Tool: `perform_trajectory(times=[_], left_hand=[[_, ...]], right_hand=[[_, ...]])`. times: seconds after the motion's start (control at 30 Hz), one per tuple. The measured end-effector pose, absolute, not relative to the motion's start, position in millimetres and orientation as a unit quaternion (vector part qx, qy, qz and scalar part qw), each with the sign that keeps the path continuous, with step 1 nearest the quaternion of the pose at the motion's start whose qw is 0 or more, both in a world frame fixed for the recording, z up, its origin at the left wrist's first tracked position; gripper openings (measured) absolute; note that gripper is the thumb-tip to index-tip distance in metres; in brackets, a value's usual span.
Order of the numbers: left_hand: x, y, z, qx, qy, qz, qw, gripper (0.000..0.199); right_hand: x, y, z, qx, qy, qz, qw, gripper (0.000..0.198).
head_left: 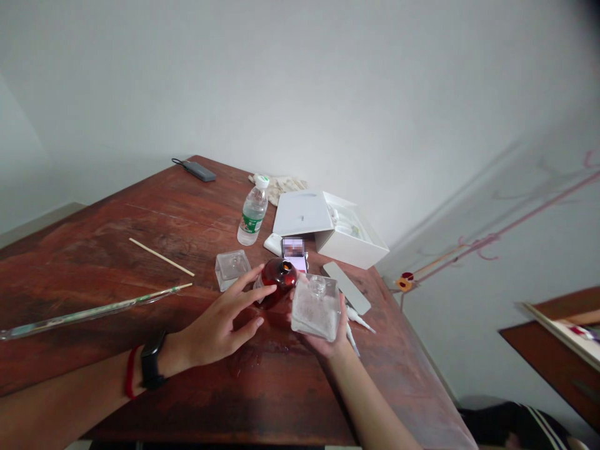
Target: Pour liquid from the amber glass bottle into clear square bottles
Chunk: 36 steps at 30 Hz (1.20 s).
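My right hand (328, 342) is wrapped round a clear square glass bottle (316, 312), tilted so that its round neck shows at the top. My left hand (222, 325) has its fingers stretched apart, and the fingertips reach over the side of a round amber glass bottle (280, 282). Whether they press on it I cannot tell. The amber bottle's mouth is uncovered. Behind my left hand, a second clear square glass bottle (232, 267) lies on the table. Some wet drops show on the wood below the amber bottle.
A plastic water bottle (253, 212), an open white box (349, 234) and a lit phone (294, 250) stand or lie behind. Chopsticks (162, 257), one set in a wrapper (94, 317), lie left. White nozzles (359, 319) and a pale flat bar (347, 289) lie right. A grey power bank (199, 170) is far back.
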<state>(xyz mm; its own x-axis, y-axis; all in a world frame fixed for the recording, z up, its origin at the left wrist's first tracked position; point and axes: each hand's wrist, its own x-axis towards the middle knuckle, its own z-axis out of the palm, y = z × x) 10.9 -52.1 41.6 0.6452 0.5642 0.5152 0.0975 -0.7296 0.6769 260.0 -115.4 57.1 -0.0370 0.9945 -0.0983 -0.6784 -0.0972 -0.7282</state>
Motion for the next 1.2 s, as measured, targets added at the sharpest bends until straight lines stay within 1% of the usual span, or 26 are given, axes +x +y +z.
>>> perform_trajectory(times=[0.17, 0.27, 0.43, 0.53, 0.6, 0.7, 0.87, 0.93, 1.03, 1.13, 1.2], left_hand=[[11, -51, 38, 0.854, 0.194, 0.368, 0.313, 0.068], [11, -50, 37, 0.856, 0.195, 0.372, 0.300, 0.068], [12, -48, 39, 0.850, 0.204, 0.409, 0.261, 0.066], [11, -48, 41, 0.841, 0.215, 0.426, 0.255, 0.065], [11, -49, 42, 0.837, 0.220, 0.428, 0.258, 0.065], [10, -50, 43, 0.837, 0.216, 0.424, 0.269, 0.071], [11, -46, 38, 0.835, 0.210, 0.427, 0.278, 0.080], [11, -44, 36, 0.831, 0.216, 0.432, 0.276, 0.082], [11, -43, 35, 0.824, 0.224, 0.435, 0.287, 0.081], [11, -45, 37, 0.813, 0.220, 0.442, 0.309, 0.079], [12, -46, 38, 0.802, 0.216, 0.448, 0.331, 0.083]], right_hand=[[254, -116, 61, -0.297, -0.261, 0.679, 0.618, 0.081], [252, -117, 60, -0.293, -0.262, 0.684, 0.615, 0.082], [253, -118, 57, -0.285, -0.264, 0.704, 0.595, 0.073], [252, -118, 58, -0.274, -0.274, 0.714, 0.583, 0.071], [251, -118, 59, -0.272, -0.275, 0.717, 0.580, 0.071], [250, -118, 60, -0.275, -0.272, 0.718, 0.578, 0.073], [251, -118, 58, -0.277, -0.284, 0.725, 0.562, 0.063], [254, -119, 54, -0.289, -0.286, 0.728, 0.552, 0.066], [262, -120, 43, -0.315, -0.277, 0.726, 0.545, 0.071], [269, -121, 33, -0.331, -0.275, 0.719, 0.546, 0.067], [271, -122, 31, -0.330, -0.284, 0.716, 0.546, 0.065]])
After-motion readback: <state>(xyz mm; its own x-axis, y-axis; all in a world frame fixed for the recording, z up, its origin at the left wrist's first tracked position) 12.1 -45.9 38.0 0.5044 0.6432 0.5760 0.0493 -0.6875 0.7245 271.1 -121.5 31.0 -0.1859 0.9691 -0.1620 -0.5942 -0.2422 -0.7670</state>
